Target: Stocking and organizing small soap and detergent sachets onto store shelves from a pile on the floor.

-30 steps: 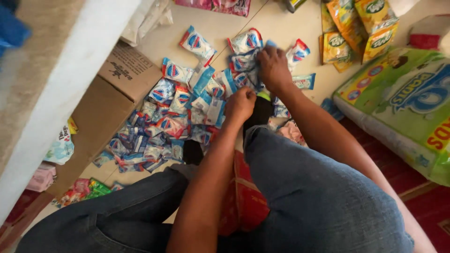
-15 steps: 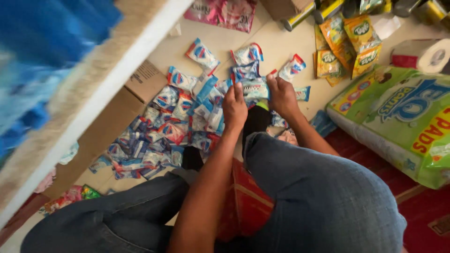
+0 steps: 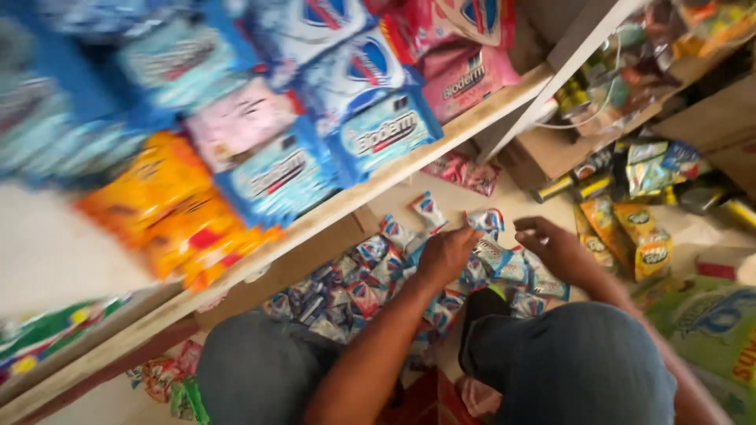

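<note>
Your view has swung up from the floor since a moment ago, so the shelf now fills the top of the frame while your knees [image 3: 583, 362] sit nearest. Your left hand [image 3: 445, 256] rests on the heap of blue-and-white sachets [image 3: 370, 283] on the floor, fingers curled down over them; your right hand [image 3: 555, 245] hovers just beside, fingers half curled and holding nothing I can make out. Beyond lie yellow snack packets [image 3: 642, 244]. The shelf edge [image 3: 354, 201], stacked with blue soap packs [image 3: 378, 134], overhangs the heap.
</note>
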